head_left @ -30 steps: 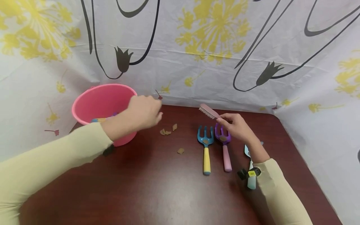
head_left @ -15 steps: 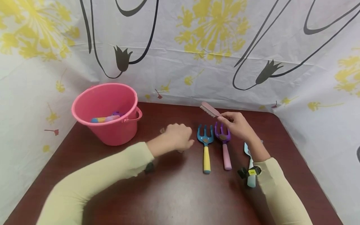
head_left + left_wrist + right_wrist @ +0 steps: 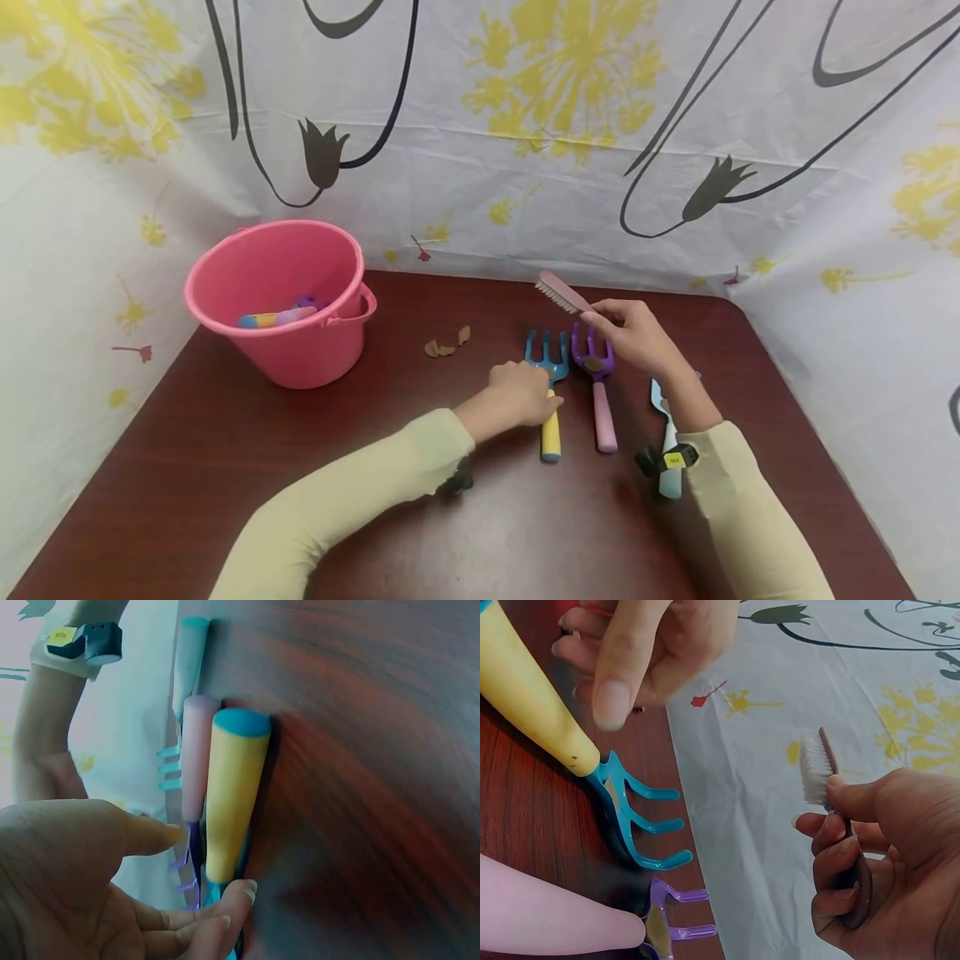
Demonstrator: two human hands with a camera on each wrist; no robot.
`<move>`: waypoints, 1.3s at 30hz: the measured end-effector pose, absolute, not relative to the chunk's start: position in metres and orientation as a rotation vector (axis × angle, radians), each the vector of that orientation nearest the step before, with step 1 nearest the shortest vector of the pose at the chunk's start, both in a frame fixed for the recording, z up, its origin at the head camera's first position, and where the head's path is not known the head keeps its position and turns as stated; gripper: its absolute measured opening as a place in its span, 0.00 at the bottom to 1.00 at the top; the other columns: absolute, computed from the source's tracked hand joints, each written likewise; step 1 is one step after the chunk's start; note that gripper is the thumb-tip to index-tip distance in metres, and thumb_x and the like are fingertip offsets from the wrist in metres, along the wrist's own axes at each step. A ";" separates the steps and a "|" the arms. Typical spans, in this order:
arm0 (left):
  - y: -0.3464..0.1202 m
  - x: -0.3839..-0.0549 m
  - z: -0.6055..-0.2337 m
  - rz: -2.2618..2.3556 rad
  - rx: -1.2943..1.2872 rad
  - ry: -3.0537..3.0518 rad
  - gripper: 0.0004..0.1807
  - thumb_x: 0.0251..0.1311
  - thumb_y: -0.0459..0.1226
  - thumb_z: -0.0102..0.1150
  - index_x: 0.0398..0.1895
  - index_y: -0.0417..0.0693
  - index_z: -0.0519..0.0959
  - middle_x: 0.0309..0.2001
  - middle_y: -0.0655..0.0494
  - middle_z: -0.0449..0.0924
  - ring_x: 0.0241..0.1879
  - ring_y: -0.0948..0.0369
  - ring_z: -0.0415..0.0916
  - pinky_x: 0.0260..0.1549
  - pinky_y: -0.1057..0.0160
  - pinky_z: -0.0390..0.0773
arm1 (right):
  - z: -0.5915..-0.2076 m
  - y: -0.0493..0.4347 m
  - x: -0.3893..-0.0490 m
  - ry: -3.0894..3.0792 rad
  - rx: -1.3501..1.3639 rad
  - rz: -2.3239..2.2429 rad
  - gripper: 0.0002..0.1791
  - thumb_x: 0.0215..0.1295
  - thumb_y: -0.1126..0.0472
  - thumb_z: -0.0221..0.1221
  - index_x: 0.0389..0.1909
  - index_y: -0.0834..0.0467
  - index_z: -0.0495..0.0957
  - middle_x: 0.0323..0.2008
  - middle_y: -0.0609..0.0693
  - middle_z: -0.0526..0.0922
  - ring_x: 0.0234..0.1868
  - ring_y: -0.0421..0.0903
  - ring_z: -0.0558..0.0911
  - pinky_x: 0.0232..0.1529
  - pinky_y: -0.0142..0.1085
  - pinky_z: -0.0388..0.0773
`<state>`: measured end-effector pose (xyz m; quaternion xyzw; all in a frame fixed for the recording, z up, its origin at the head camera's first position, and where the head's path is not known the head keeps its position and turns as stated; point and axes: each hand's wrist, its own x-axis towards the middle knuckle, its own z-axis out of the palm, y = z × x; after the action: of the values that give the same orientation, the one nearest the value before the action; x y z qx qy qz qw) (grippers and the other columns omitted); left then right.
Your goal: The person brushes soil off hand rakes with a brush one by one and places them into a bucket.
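Observation:
In the head view my left hand (image 3: 521,394) is over the hand fork with blue tines and a yellow handle (image 3: 551,429). The left wrist view shows its thumb and fingers (image 3: 238,900) spread apart near the handle's neck, the thumb not on it; whether the fingertips touch the fork is unclear. My right hand (image 3: 633,337) grips a pink brush (image 3: 562,292) by its handle, raised above the table, with white bristles (image 3: 814,769) showing. Beneath it lies a purple hand fork with a pink handle (image 3: 603,421). Brown leaf-like pieces rest on both forks.
A pink bucket (image 3: 307,354) with toy tools inside stands at the back left. Several brown pieces (image 3: 446,350) lie between bucket and forks. A light blue tool (image 3: 670,479) lies under the right forearm. Patterned white cloth (image 3: 450,192) hangs behind the table.
My left hand has moved right from beside the bucket, across the brown pieces, to the blue and yellow hand fork. My right hand holds the brush almost still.

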<state>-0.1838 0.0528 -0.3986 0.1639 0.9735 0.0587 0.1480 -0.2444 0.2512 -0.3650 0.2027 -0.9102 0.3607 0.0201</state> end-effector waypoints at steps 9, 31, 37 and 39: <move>0.073 -0.180 -0.405 0.138 0.385 2.784 0.28 0.70 0.63 0.48 0.49 0.54 0.85 0.47 0.56 0.84 0.45 0.56 0.81 0.36 0.55 0.79 | -0.368 0.249 -0.246 -2.811 0.653 1.154 0.15 0.76 0.57 0.58 0.50 0.65 0.83 0.26 0.57 0.79 0.23 0.47 0.72 0.23 0.36 0.67; 0.086 -0.187 -0.419 0.109 0.298 2.792 0.23 0.70 0.60 0.53 0.44 0.55 0.85 0.42 0.60 0.83 0.35 0.60 0.81 0.28 0.57 0.79 | -0.372 0.253 -0.244 -2.831 0.636 1.156 0.15 0.76 0.56 0.58 0.49 0.65 0.83 0.24 0.52 0.78 0.23 0.47 0.73 0.22 0.36 0.67; 0.083 -0.190 -0.421 0.222 0.272 2.772 0.15 0.67 0.53 0.58 0.31 0.54 0.82 0.36 0.60 0.80 0.32 0.60 0.77 0.26 0.60 0.77 | -0.373 0.253 -0.245 -2.825 0.646 1.153 0.15 0.76 0.56 0.58 0.49 0.65 0.83 0.24 0.52 0.77 0.24 0.47 0.72 0.24 0.37 0.67; 0.080 -0.191 -0.420 0.260 0.268 2.770 0.14 0.66 0.52 0.59 0.31 0.54 0.82 0.35 0.60 0.80 0.32 0.60 0.77 0.26 0.60 0.76 | -0.372 0.253 -0.245 -2.824 0.650 1.152 0.16 0.76 0.56 0.58 0.49 0.65 0.83 0.24 0.52 0.77 0.23 0.47 0.72 0.24 0.37 0.67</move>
<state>-0.1912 0.0802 -0.4204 0.0946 0.9762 0.0916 0.1724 -0.2447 0.2527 -0.3722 0.2085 -0.9055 0.3695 0.0114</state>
